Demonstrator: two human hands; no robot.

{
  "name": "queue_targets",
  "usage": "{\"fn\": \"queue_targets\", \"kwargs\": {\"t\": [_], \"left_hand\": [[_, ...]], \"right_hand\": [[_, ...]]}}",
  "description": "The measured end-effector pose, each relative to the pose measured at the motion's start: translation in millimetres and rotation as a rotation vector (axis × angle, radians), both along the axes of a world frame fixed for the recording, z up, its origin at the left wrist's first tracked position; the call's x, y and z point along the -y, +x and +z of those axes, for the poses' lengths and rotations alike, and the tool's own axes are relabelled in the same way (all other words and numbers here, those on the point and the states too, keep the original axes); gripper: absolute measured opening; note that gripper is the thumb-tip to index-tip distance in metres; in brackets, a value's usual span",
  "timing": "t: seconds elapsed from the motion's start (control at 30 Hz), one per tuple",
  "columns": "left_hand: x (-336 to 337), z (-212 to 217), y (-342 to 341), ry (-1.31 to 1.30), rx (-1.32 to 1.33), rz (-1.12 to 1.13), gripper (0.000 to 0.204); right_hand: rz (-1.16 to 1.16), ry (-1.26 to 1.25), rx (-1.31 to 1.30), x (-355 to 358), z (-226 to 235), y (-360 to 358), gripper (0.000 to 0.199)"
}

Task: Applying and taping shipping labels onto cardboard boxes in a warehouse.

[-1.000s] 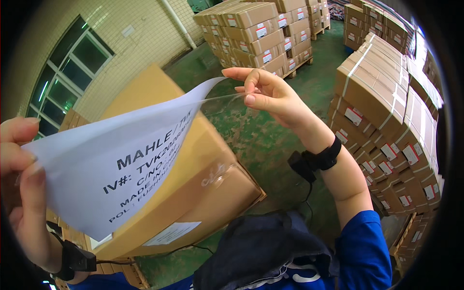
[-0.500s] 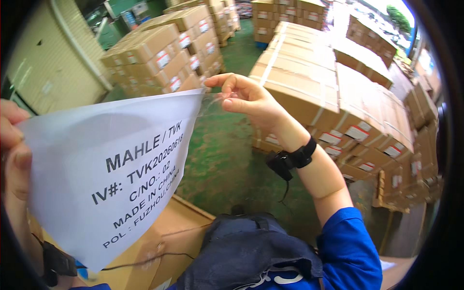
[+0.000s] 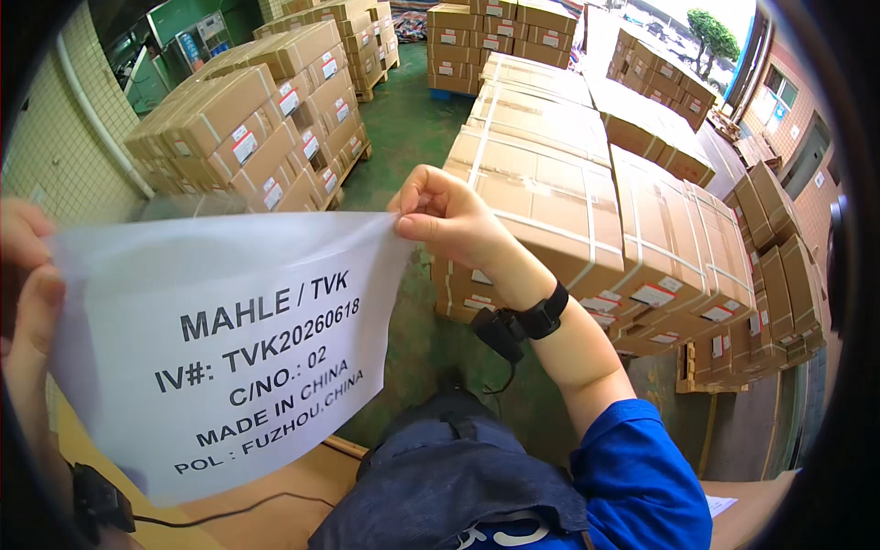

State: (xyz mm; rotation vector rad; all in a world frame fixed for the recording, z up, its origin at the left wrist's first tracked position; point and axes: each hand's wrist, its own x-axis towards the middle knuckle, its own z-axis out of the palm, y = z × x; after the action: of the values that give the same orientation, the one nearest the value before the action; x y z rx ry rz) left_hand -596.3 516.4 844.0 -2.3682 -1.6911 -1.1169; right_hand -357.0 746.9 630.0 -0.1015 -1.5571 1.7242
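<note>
A white paper sheet (image 3: 275,247) with black printed lines hangs in front of me, stretched between my two hands and slightly bowed. Its upper left corner is pinched by my left hand (image 3: 32,284), partly cut off at the picture's left rim. At the upper right corner, the thumb and fingers of my right hand (image 3: 449,215) are closed on the sheet. Something clear, like tape or film, shows faintly along the top edge. Each wrist carries a black strapped device; the one on my right wrist (image 3: 522,321) has a short cable.
Strapped brown cartons (image 3: 541,183) are stacked to the right, with another carton stack on a pallet (image 3: 266,128) at the left. More cartons (image 3: 779,266) stand at the far right. Below the sheet lies cardboard (image 3: 275,513), crossed by a black cable. Green floor (image 3: 394,128) runs between the stacks.
My right hand has moved down and closed on the sheet's corner, where a clear strip stretched before. The sheet now hangs flatter and faces me more. My view has shifted.
</note>
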Motion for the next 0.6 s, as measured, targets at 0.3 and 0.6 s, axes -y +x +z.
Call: {"fn": "queue_targets", "kwargs": {"t": [0.3, 0.6], "left_hand": [[-163, -70, -44, -0.182, 0.143, 0.175, 0.008], [-275, -173, -90, -0.394, 0.236, -0.023, 0.016]], "right_hand": [[-0.290, 0.026, 0.044, -108, -14, 29, 0.018], [-0.497, 0.130, 0.358, -144, -48, 37, 0.016]]}}
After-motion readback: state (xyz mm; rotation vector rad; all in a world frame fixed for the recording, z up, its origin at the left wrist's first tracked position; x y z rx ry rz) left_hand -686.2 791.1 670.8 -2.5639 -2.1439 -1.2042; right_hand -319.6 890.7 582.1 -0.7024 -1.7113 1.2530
